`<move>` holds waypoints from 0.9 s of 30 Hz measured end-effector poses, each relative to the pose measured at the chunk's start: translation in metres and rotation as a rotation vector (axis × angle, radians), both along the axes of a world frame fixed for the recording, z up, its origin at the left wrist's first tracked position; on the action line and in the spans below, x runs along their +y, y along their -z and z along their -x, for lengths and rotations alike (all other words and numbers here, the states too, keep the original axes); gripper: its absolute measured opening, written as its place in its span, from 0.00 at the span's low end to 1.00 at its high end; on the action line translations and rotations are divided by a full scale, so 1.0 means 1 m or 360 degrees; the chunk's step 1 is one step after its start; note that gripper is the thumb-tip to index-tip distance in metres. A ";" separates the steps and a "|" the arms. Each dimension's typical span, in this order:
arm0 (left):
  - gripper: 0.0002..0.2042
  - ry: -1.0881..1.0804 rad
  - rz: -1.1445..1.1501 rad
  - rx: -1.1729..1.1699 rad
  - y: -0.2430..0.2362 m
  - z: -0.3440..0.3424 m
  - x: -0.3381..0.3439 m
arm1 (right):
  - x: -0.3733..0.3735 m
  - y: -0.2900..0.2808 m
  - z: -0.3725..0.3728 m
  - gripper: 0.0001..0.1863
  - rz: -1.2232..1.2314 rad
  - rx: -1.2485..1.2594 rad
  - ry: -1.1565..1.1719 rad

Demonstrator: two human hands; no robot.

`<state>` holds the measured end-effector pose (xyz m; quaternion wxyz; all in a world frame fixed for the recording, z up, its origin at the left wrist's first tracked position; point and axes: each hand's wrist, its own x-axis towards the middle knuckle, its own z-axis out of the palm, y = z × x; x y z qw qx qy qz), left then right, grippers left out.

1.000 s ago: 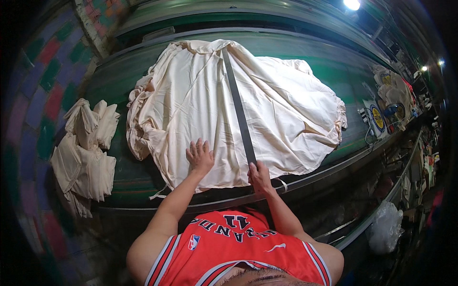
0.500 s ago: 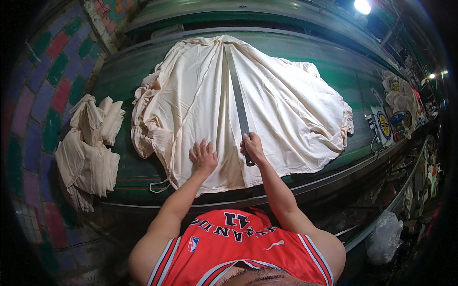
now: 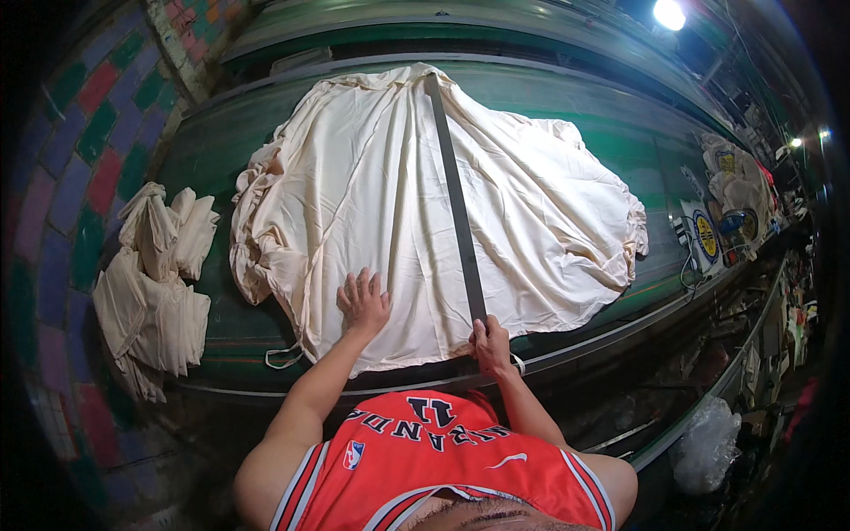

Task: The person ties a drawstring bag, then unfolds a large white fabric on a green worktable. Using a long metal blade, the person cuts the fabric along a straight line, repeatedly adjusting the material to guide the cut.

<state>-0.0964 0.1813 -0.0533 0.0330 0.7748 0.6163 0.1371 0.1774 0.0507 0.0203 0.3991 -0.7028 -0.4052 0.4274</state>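
Note:
A large cream cloth (image 3: pixel 372 203) lies spread over a green table, gathered and crumpled along its left and right sides. Across its middle runs a long dark metal ruler (image 3: pixel 457 195), its far end at the cloth's far edge. My right hand (image 3: pixel 490 345) is closed round the ruler's near end, by the cloth's front edge. Fingers spread, my left hand (image 3: pixel 364 302) rests flat on the cloth, left of the ruler. A pale strap loop (image 3: pixel 283 357) sticks out from the cloth's front left corner, and a small pale loop shows beside my right hand.
Folded cream cloths (image 3: pixel 155 296) are heaped at the table's left end. On the right end lie printed pieces (image 3: pixel 707 237), more fabric and a cable. A clear plastic bag (image 3: pixel 706 442) sits below at the right. A painted brick wall (image 3: pixel 75 208) stands at the left.
My right hand has moved toward me with the ruler, from on the cloth to its front edge. More of the ruler shows. The left hand stays flat on the cloth.

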 end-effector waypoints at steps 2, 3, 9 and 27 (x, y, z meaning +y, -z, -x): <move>0.28 0.0002 -0.0023 -0.0004 -0.002 -0.001 0.001 | 0.008 -0.003 -0.005 0.14 -0.0005 -0.0041 -0.0010; 0.28 -0.0005 -0.0020 0.0024 -0.003 -0.002 0.001 | 0.015 -0.004 -0.007 0.14 -0.0069 0.0007 -0.0037; 0.28 0.0033 0.0008 -0.0016 -0.004 -0.011 -0.003 | 0.078 -0.012 -0.008 0.15 -0.0097 0.0160 -0.0047; 0.26 0.0008 -0.0129 -0.0088 -0.003 -0.017 0.004 | 0.187 -0.013 -0.009 0.13 -0.0042 0.0229 -0.0042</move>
